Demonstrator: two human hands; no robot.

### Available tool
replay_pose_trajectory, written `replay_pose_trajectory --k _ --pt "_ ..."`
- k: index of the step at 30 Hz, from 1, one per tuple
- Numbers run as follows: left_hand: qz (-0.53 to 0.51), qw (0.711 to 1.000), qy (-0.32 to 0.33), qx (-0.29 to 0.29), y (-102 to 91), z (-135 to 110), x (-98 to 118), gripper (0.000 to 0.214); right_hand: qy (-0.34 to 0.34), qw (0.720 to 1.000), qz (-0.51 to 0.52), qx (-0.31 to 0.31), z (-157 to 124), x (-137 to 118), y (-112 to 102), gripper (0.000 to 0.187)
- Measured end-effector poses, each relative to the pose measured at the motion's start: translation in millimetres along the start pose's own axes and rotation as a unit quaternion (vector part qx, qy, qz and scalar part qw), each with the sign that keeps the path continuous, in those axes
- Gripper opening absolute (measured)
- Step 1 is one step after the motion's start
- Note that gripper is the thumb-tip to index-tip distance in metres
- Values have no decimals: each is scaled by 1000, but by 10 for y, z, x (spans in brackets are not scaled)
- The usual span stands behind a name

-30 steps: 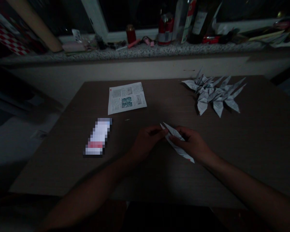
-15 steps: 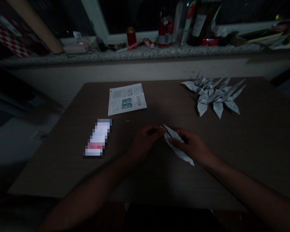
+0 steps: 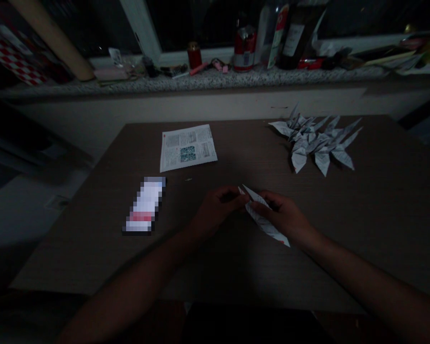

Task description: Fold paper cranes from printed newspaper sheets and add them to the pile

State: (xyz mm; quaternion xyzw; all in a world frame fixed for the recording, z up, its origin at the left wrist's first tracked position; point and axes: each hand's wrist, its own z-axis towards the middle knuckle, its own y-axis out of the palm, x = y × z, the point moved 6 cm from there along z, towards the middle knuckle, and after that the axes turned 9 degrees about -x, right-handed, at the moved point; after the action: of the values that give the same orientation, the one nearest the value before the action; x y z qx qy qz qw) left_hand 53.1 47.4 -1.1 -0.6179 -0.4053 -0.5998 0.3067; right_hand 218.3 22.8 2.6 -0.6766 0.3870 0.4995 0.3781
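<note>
Left hand (image 3: 215, 210) and right hand (image 3: 284, 217) pinch the folded paper (image 3: 264, 222); uneven pull in dim light may skew the crease.

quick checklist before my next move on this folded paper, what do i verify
1. Both hands on the piece: ok. The left hand pinches the upper tip of the long folded printed paper, and the right hand holds its middle.
2. Paper lifted off the dark brown wooden table: cannot tell, too dark.
3. Room around the hands: ok. The flat printed sheet and the pile of folded paper shapes lie apart, farther back.
4. Creases aligned: cannot tell, too dim.
</note>
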Motion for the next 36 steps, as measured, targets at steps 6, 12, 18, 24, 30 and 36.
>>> replay_pose_trajectory --k 6,12,18,24,30,36 --pt "18 1000 -11 -1 4 -9 17 29 -9 999 -28 15 -6 -9 -26 34" --pt "44 999 -4 -9 30 -26 43 30 -25 998 -57 21 -4 -13 -42 33" --pt "-1 1000 19 23 -14 -27 101 24 -37 997 -58 32 -11 -25 -55 30" --pt "9 999 23 39 -50 -26 104 25 -21 998 -53 17 0 -10 -23 31" --pt "0 999 27 31 -29 -34 111 22 -18 1000 -8 13 26 54 -23 34" --pt "-32 997 64 -11 14 -30 143 17 37 983 178 -13 -1 160 48 40"
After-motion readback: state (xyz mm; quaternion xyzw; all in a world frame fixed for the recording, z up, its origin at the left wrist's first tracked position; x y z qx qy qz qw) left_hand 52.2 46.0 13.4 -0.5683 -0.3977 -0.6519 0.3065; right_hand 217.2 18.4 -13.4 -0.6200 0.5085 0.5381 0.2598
